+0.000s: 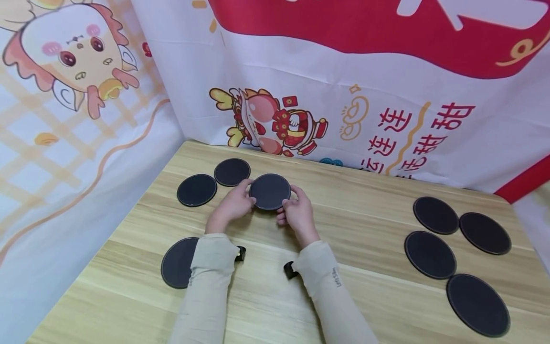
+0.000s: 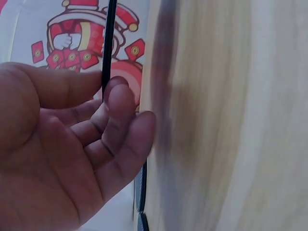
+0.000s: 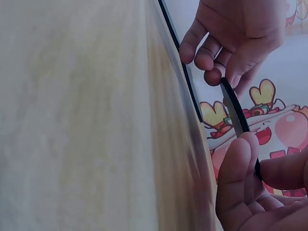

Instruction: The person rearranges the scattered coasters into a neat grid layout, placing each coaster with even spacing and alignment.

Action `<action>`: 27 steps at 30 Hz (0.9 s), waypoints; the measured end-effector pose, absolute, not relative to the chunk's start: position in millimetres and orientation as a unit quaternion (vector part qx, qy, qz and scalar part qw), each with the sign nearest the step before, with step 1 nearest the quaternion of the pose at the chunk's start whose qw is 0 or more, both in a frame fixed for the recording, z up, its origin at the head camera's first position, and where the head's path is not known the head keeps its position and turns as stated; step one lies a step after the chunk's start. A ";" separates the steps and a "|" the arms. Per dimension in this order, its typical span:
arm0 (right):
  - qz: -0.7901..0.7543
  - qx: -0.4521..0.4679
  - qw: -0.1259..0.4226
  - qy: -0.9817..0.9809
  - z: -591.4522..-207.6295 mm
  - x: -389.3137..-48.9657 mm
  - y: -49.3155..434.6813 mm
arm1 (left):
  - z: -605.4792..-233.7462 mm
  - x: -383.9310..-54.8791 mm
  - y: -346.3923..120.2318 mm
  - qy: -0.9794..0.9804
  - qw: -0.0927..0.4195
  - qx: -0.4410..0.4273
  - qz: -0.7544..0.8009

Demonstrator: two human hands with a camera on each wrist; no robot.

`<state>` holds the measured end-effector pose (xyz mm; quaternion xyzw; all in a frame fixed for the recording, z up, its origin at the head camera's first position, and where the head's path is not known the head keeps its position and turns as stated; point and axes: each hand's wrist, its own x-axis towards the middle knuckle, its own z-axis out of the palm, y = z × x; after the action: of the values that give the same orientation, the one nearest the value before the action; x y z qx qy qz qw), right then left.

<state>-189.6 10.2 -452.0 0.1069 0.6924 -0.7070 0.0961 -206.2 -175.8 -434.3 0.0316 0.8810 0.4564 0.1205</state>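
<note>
A round black coaster (image 1: 270,192) with a stitched rim is held up off the table between both hands. My left hand (image 1: 235,203) pinches its left edge between thumb and fingers. On the opposite edge my right hand (image 1: 298,214) has the same kind of pinch. In the left wrist view the coaster (image 2: 109,45) appears edge-on as a thin dark strip, raised away from the wood. The right wrist view shows the coaster (image 3: 236,110) tilted, spanning from the left hand (image 3: 240,36) to the right hand (image 3: 255,197).
Two more coasters lie at the back left, one nearer (image 1: 196,190) and one farther (image 1: 232,172). Another coaster (image 1: 178,263) is partly under the left sleeve. Several coasters (image 1: 430,254) form a group on the right of the wooden table (image 1: 352,224). A printed cloth (image 1: 185,71) hangs behind.
</note>
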 end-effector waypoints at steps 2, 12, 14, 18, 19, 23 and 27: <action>-0.703 0.111 0.096 0.696 -452.9 -190.5 11.9 | -436.4 -207.3 -172.5 0.882 0.117 0.029 0.456; -0.702 0.124 0.100 0.694 -458.0 -191.7 16.3 | -443.3 -209.4 -156.9 0.908 0.087 0.000 0.410; -0.701 0.125 0.103 0.695 -458.0 -191.4 16.6 | -443.9 -209.5 -155.4 0.913 0.088 -0.004 0.398; -0.692 0.127 0.115 0.701 -457.4 -190.8 17.4 | -442.4 -208.5 -153.7 0.918 0.100 -0.013 0.384; -0.690 0.128 0.119 0.702 -457.2 -190.7 17.7 | -441.6 -208.1 -153.5 0.918 0.103 -0.016 0.381; -0.687 0.130 0.142 0.701 -457.2 -191.4 19.1 | -439.9 -207.1 -151.2 0.922 0.114 -0.022 0.370; -0.684 0.133 0.168 0.697 -457.4 -193.3 21.1 | -441.9 -206.5 -149.1 0.926 0.118 -0.023 0.357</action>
<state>-193.3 21.1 -457.4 0.1328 0.6974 -0.6838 0.1685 -206.5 -149.1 -441.9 -0.0234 0.9263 0.3572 0.1176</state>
